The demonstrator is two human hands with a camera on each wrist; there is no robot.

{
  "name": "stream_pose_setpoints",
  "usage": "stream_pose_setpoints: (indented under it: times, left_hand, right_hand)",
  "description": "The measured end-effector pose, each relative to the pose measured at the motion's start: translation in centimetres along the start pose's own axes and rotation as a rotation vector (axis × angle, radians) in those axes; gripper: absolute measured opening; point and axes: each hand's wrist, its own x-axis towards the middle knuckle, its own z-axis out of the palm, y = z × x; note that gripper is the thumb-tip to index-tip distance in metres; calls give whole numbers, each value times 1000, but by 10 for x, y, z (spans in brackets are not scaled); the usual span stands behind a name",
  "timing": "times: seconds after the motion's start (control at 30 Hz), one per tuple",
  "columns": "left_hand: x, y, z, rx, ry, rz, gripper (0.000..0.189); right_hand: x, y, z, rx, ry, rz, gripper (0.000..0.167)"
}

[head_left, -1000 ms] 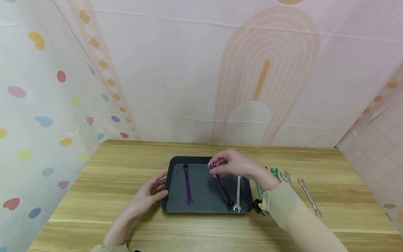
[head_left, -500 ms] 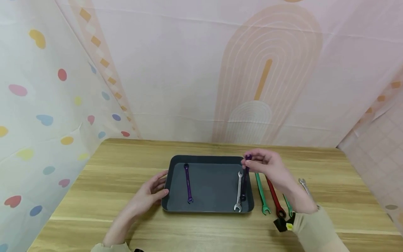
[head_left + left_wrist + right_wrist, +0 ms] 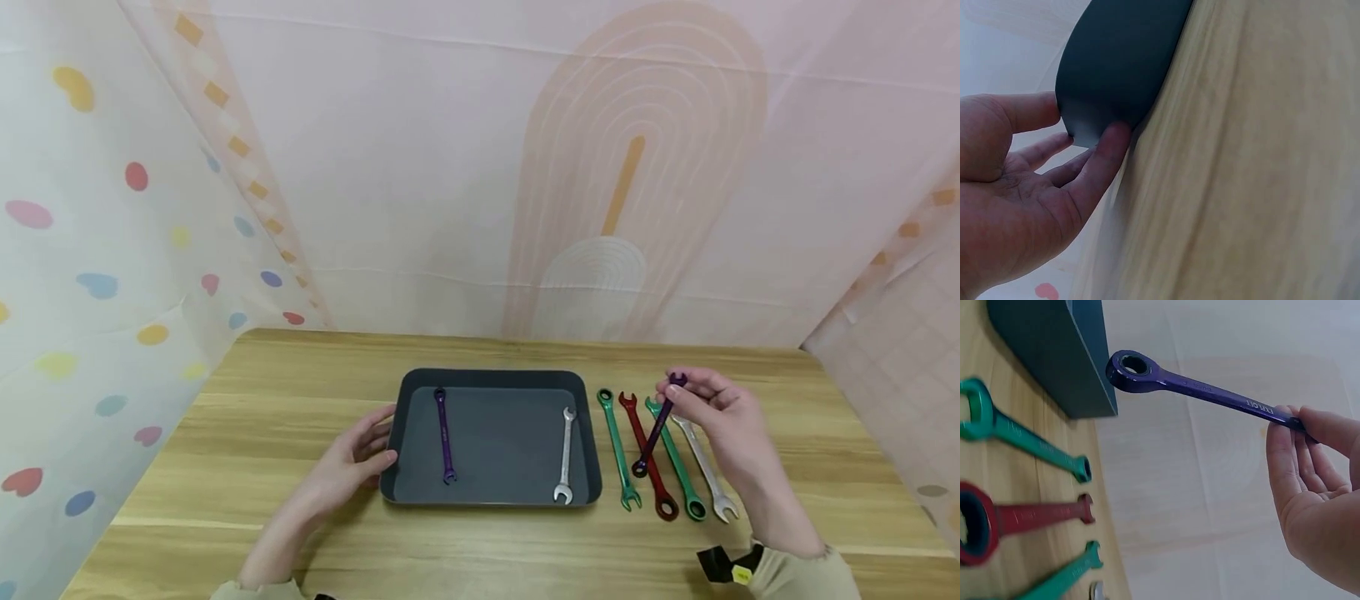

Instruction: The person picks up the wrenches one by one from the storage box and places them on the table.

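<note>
My right hand [image 3: 731,417] pinches a purple combination wrench [image 3: 1210,390] near its open end, thumb against fingers. Its ratchet ring end hangs over a red wrench [image 3: 649,462] on the table. My left hand [image 3: 345,462] holds the dark grey tray [image 3: 495,377] at its left side, thumb at the rim and fingers against the outer wall. Inside the tray a purple wrench [image 3: 445,437] lies at the left and a silver wrench [image 3: 566,454] at the right, well apart.
Right of the tray lie a green wrench [image 3: 618,450], the red one, another green wrench [image 3: 678,467] and a silver wrench [image 3: 705,467], partly behind my right hand. Patterned cloth [image 3: 420,183] hangs behind the wooden table [image 3: 300,383].
My right hand has lifted the purple wrench from the tray and carried it right, above the wrenches on the table. The left hand stays at the tray.
</note>
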Motion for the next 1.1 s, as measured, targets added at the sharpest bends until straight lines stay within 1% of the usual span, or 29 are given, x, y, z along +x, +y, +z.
stream_pose_setpoints:
  times: [0.07, 0.2, 0.27, 0.37, 0.47, 0.57, 0.67, 0.8, 0.97, 1.1]
  left_hand:
    - [-1, 0, 0, 0, 9, -13, 71]
    - [-5, 0, -1, 7, 16, -29, 71]
    - [-6, 0, -1, 6, 17, -24, 71]
    - [-7, 1, -3, 6, 17, -9, 71]
    - [-9, 1, -5, 12, 18, -3, 71]
    - [-10, 1, -5, 15, 20, -14, 72]
    - [-11, 1, -5, 13, 26, -23, 72]
    - [-10, 1, -2, 15, 23, -11, 71]
    - [-7, 2, 0, 13, 5, 6, 71]
    - [-7, 3, -1, 17, 5, 5, 71]
  right_hand:
    - [1, 0, -4, -6, 9, -2, 31]
    - [2, -1, -18, 32, 14, -27, 33]
    - [2, -3, -29, 46, 23, -58, 34]
    - [-1, -5, -44, 41, 59, -104, 35]
    - [-4, -6, -58, 57, 82, -116, 37]
    - [-6, -6, -68, 58, 98, -102, 37]
    - [-8, -6, -77, 22, 101, -78, 37]
    - [-14, -11, -96, -49, 88, -42, 39]
    - [-27, -16, -124, -68, 111, -24, 41]
    - [-34, -12, -135, -85, 119, -10, 43]
